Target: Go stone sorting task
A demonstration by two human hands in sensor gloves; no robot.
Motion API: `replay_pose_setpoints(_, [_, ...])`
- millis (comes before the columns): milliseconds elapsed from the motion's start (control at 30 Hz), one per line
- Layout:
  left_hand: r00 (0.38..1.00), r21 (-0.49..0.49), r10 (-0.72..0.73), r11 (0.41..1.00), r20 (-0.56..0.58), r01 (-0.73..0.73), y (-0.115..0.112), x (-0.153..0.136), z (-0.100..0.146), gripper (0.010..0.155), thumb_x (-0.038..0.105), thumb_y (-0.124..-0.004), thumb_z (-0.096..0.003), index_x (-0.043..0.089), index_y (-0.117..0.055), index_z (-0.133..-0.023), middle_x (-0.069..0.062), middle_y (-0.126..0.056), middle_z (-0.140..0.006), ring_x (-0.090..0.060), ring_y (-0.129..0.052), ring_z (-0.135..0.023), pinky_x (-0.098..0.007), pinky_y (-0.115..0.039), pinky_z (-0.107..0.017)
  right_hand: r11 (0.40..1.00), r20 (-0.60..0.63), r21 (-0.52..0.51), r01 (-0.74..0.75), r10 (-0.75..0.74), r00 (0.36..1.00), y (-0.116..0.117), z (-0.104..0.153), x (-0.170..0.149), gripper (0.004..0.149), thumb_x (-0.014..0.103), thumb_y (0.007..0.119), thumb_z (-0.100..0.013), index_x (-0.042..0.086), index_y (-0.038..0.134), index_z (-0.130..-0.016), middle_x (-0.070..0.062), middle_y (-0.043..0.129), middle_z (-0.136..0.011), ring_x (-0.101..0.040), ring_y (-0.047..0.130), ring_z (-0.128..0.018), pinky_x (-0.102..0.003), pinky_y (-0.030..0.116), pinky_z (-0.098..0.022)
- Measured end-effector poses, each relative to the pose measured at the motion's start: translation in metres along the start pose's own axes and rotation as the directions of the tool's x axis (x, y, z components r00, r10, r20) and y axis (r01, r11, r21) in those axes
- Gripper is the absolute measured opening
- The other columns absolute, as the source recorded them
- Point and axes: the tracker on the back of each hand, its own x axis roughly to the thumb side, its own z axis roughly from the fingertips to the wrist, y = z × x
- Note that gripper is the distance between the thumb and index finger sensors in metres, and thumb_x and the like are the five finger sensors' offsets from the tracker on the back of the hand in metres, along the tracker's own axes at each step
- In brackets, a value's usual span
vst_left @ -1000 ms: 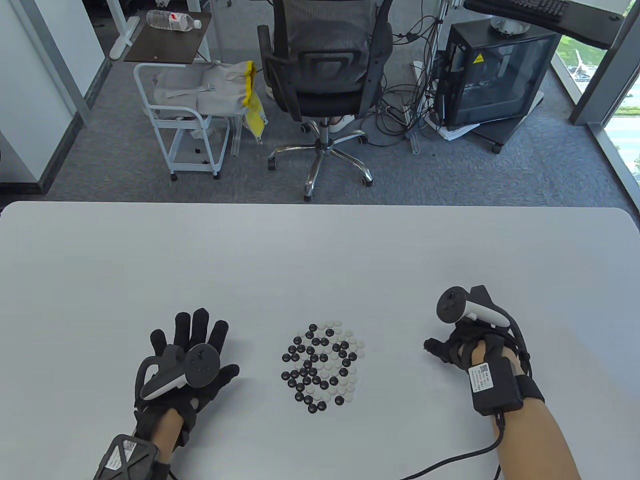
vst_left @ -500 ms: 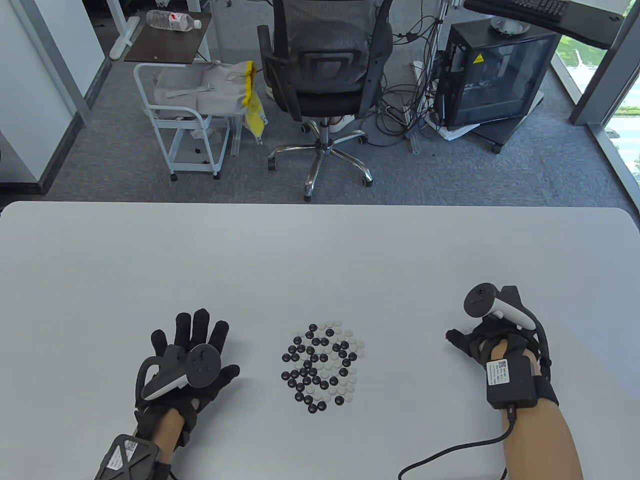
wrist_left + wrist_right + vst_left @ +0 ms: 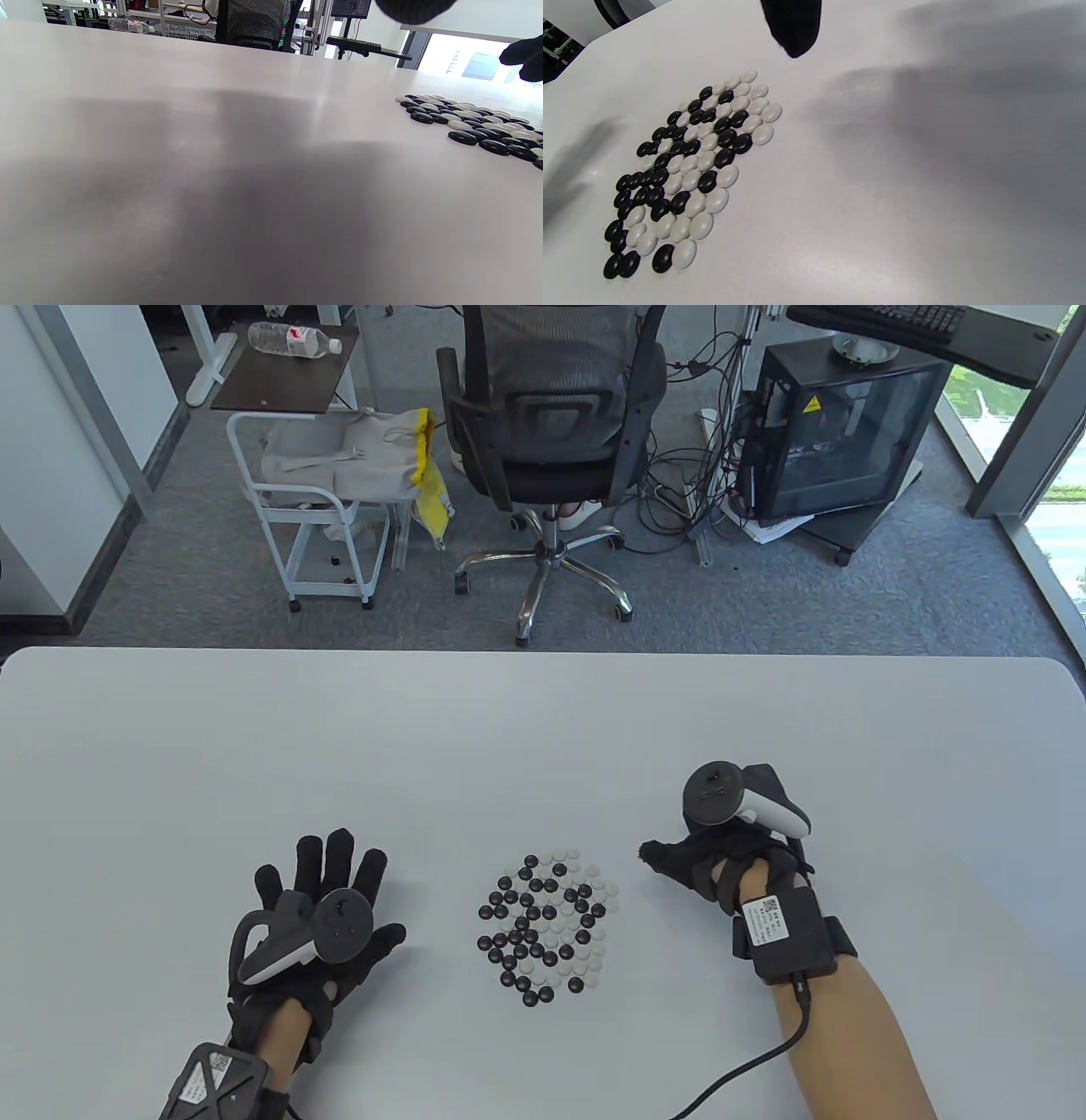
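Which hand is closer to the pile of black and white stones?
The right hand. Its fingertip sits just off the right edge of the stone pile, not touching it. The left hand rests flat on the table farther off on the pile's left.

From my table view, the right hand (image 3: 721, 869) hides its own fingers beside the stone cluster (image 3: 547, 929); I think they're curled.

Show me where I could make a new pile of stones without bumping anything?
Bare table runs along the far side, beyond the stone cluster and both hands. Smaller gaps lie between the cluster and the left hand, and near the front edge. It is tightest between the cluster and the right hand.
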Motion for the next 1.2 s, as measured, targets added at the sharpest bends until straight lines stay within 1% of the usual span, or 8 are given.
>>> replay_pose_setpoints(267, [1.0,0.005,0.008,1.0,0.003,-0.008,0.0,-0.001,0.0,0.087,0.062,-0.05,-0.0557,0.02,-0.004,-0.116,-0.021,0.022,-0.111,-0.05,0.02,-0.096,-0.081,0.005,-0.051,0.997,0.057,0.071,-0.02,0.016,0.998,0.022,-0.042,0.03,0.07,0.052,0.05,-0.057,0.012,0.059,-0.114,-0.038,0.001,-0.112,-0.064,-0.009,-0.091,-0.089,0.007,-0.055])
replay_pose_setpoints(400, [1.0,0.011,0.016,1.0,0.004,-0.016,0.001,-0.002,0.001,0.087,0.062,-0.05,-0.0557,0.02,-0.004,-0.116,-0.021,0.022,-0.111,-0.05,0.02,-0.096,-0.081,0.005,-0.051,0.995,0.047,0.09,-0.045,0.041,0.998,0.028,-0.053,0.034,0.07,0.052,0.05,-0.057,0.013,0.057,-0.115,-0.037,0.0,-0.111,-0.064,-0.01,-0.09,-0.089,0.007,-0.055])
replay_pose_setpoints(500, [1.0,0.011,0.02,1.0,0.003,-0.02,0.001,-0.003,0.001,0.087,0.062,-0.05,-0.0557,0.02,-0.004,-0.116,-0.021,0.022,-0.111,-0.05,0.02,-0.096,-0.081,0.005,-0.051,0.995,0.016,0.092,-0.031,0.03,0.999,0.026,-0.057,0.026,0.069,0.052,0.05,-0.057,0.013,0.057,-0.114,-0.037,0.001,-0.111,-0.064,-0.009,-0.09,-0.089,0.006,-0.055])
replay_pose_setpoints(633, [1.0,0.005,0.021,1.0,0.002,-0.021,0.001,-0.003,0.001,0.087,0.062,-0.05,-0.0557,0.02,-0.004,-0.116,-0.021,0.022,-0.111,-0.05,0.02,-0.096,-0.081,0.005,-0.051,0.997,-0.096,0.045,-0.062,0.066,0.993,0.01,-0.053,0.006,0.071,0.052,0.049,-0.057,0.012,0.057,-0.114,-0.037,0.0,-0.111,-0.063,-0.01,-0.091,-0.089,0.006,-0.055])
replay_pose_setpoints(800, [1.0,0.001,0.017,1.0,0.002,-0.017,0.001,-0.003,0.001,0.087,0.062,-0.05,-0.0556,0.02,-0.004,-0.116,-0.021,0.022,-0.111,-0.05,0.02,-0.096,-0.081,0.005,-0.051,0.998,-0.32,-0.02,-0.057,0.048,0.946,-0.015,-0.032,-0.044,0.072,0.052,0.048,-0.057,0.01,0.06,-0.113,-0.037,0.001,-0.112,-0.063,-0.01,-0.091,-0.089,0.005,-0.055])
replay_pose_setpoints(867, [1.0,0.001,0.017,1.0,0.002,-0.017,0.001,-0.003,0.001,0.087,0.062,-0.05,-0.0557,0.02,-0.004,-0.116,-0.021,0.022,-0.111,-0.05,0.02,-0.096,-0.081,0.005,-0.051,0.998,-0.367,-0.052,-0.046,0.024,0.93,-0.019,-0.023,-0.063,0.072,0.052,0.048,-0.057,0.009,0.06,-0.113,-0.037,0.002,-0.112,-0.064,-0.009,-0.091,-0.089,0.006,-0.055])
replay_pose_setpoints(1000, [1.0,0.004,0.02,1.0,0.004,-0.02,0.001,-0.003,0.001,0.087,0.062,-0.05,-0.0558,0.02,-0.004,-0.116,-0.021,0.022,-0.111,-0.05,0.02,-0.095,-0.081,0.005,-0.051,0.995,-0.443,-0.095,0.01,-0.052,0.895,-0.022,-0.006,-0.093,0.07,0.052,0.048,-0.058,0.009,0.058,-0.113,-0.038,0.004,-0.112,-0.064,-0.009,-0.091,-0.089,0.006,-0.055])
replay_pose_setpoints(1200, [1.0,-0.01,0.011,1.0,-0.003,-0.011,-0.002,-0.002,-0.002,0.087,0.062,-0.05,-0.0558,0.02,-0.004,-0.116,-0.021,0.022,-0.111,-0.05,0.02,-0.096,-0.081,0.005,-0.051,0.989,-0.476,-0.144,0.046,-0.109,0.873,-0.022,0.007,-0.11,0.071,0.052,0.048,-0.058,0.008,0.06,-0.113,-0.039,0.005,-0.112,-0.064,-0.008,-0.091,-0.089,0.006,-0.055])
